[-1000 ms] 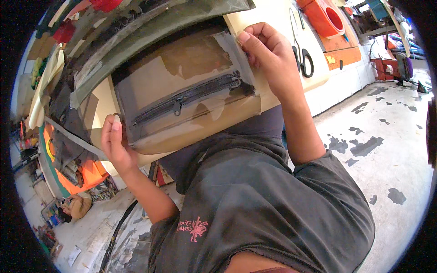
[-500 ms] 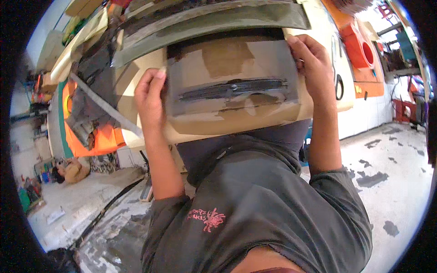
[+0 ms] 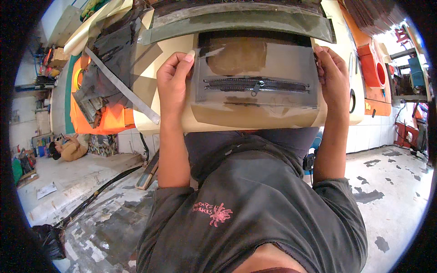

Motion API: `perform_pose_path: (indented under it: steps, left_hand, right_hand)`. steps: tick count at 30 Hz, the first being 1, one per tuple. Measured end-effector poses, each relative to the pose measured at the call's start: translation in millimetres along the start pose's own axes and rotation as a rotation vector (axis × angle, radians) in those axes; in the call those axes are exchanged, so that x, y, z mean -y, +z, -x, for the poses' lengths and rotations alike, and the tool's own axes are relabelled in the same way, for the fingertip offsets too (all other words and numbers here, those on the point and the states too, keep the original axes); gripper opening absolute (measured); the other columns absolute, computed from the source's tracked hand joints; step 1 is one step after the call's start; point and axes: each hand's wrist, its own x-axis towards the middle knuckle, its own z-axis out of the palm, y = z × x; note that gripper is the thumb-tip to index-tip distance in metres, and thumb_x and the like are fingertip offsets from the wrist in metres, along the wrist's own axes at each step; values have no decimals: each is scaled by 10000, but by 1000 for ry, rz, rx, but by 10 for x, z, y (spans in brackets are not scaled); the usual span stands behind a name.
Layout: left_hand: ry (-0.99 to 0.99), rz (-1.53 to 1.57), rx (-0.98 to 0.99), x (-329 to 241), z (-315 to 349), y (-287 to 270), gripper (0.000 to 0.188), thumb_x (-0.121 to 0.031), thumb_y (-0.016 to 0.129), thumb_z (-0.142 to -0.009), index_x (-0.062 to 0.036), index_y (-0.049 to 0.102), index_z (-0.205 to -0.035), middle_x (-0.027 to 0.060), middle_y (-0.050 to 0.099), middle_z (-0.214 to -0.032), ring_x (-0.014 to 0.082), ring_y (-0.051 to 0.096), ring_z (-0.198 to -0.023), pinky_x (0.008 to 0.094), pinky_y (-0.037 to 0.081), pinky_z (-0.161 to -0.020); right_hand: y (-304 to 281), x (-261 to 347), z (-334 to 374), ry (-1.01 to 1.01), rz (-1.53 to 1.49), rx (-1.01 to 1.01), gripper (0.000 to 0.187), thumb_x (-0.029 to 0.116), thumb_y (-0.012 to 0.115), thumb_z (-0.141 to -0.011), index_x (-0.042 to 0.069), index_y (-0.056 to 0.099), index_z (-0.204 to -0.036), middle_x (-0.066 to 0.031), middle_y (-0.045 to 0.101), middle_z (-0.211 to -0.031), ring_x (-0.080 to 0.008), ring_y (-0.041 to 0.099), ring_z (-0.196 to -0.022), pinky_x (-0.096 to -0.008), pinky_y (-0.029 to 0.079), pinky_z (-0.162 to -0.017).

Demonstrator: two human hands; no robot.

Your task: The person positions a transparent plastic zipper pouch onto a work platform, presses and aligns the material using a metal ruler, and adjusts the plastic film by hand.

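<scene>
Since a second ago, the grey fabric panel with a black zipper (image 3: 257, 86) has turned level, its zipper running left-right. Left hand (image 3: 173, 84) pinches its left edge; right hand (image 3: 332, 77) pinches its right edge.

The left hand (image 3: 172, 82) grips the left edge of a grey panel (image 3: 291, 59) with a black zipper (image 3: 256, 85) sewn across it; the right hand (image 3: 333, 75) grips its right edge. The panel lies on a tan board (image 3: 159, 63) at the table's near edge. A grey strip (image 3: 120, 86) and orange fabric (image 3: 109, 119) lie to the left. Farther left, a person (image 3: 68, 150) sits on the floor.
</scene>
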Motion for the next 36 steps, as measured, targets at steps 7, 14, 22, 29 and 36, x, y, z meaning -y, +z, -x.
perform_pose_path:
  steps: [7, 14, 22, 29, 36]
  left_hand:
    - [-10, 33, 4, 35, -5, 31, 201, -220, 680, -968, -69, 637, -842, -71, 534, -732, 33, 429, -680, 221, 336, -629]
    - [22, -40, -54, 107, -21, 25, 156, -187, 671, -965, -61, 652, -874, -90, 519, -772, 17, 420, -711, 214, 323, -634]
    - [2, -48, -104, 70, -18, 73, 175, -196, 667, -965, -72, 628, -847, -97, 484, -724, 12, 379, -655, 207, 277, -587]
    - [13, -21, -90, 105, -38, 53, 174, -186, 651, -973, -85, 615, -836, -101, 469, -713, 14, 367, -644, 211, 263, -577]
    - [-19, -62, -110, 71, -4, 64, 178, -197, 657, -973, -80, 626, -842, -98, 489, -721, 13, 381, -654, 203, 274, -589]
  right_hand:
    - [0, -4, 15, 11, -59, -13, 200, 287, 643, -988, 104, 667, -912, 118, 450, -668, 5, 358, -561, -185, 252, -511]
    - [-62, -54, -9, 30, 62, -26, 234, 288, 628, -978, 65, 700, -981, 97, 519, -738, -14, 414, -632, -195, 292, -564]
    - [-19, -50, 21, -24, 28, -9, 253, 290, 625, -998, 64, 672, -894, 89, 515, -687, -18, 413, -596, -197, 319, -561]
    - [-26, -144, -42, -30, -54, 12, 261, 296, 647, -987, 51, 684, -906, 85, 538, -701, -14, 438, -603, -195, 329, -559]
    - [-75, -154, -46, -20, 53, 2, 251, 286, 636, -992, 46, 686, -938, 54, 566, -778, -35, 483, -689, -201, 381, -635]
